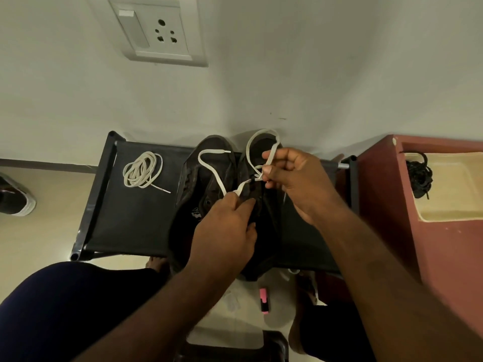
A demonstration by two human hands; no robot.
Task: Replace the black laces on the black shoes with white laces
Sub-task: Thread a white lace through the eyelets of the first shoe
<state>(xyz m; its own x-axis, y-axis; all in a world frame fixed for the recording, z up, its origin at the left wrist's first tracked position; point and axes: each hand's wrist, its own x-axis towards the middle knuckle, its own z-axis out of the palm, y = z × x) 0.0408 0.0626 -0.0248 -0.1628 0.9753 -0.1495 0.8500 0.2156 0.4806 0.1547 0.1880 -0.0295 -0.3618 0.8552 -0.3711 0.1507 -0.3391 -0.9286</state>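
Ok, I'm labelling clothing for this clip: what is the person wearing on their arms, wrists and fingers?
Nothing that shows. The left forearm and right forearm are bare to the frame edge: no sleeves, no watch or bracelet, no gloves, and no ring on the fingers in view.

Two black shoes [205,176], two white laces [142,169], one black-lace bundle [419,176].

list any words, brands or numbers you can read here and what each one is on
No text here reads cleanly.
White print inside one black shoe: partly covered by the left hand, too blurred to read.
Pale tag on the wall socket plate: too small to tell whether it carries text.
Pink highlighter on the floor: no legible marking.
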